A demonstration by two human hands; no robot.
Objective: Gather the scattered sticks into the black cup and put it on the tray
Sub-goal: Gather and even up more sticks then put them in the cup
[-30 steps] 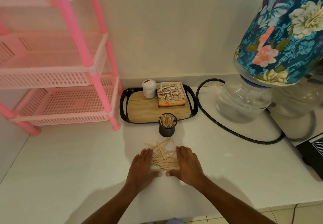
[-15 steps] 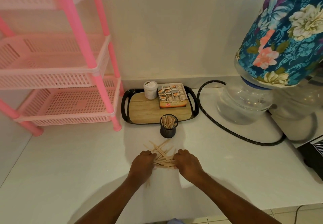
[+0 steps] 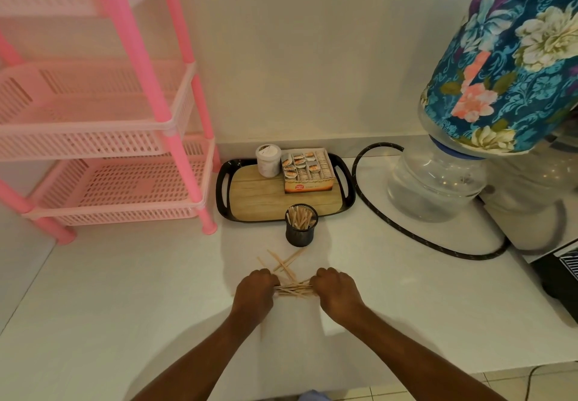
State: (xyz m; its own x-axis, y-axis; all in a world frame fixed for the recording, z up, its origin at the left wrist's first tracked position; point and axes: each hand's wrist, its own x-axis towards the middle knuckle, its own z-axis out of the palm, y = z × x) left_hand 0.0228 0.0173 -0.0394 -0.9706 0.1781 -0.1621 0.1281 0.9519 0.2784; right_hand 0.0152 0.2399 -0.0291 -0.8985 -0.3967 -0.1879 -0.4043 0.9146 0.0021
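A pink rack [image 3: 103,138] stands at the far left on the white counter [image 3: 109,306]. The left hand [image 3: 255,291] is curled shut on one end of a bundle of sticks [image 3: 294,289]. The bundle lies flat, its long way going left to right. A few loose sticks [image 3: 283,264] lie crossed just behind it. The right hand [image 3: 336,292] is curled shut on the other end. The black cup [image 3: 301,227] stands upright on the counter, just in front of the tray [image 3: 223,188], with sticks pointing up inside.

wall [image 3: 312,56]: cream, plain | counter [image 3: 109,306]: white – glossy | rack [image 3: 103,138]: pink, left – tiered
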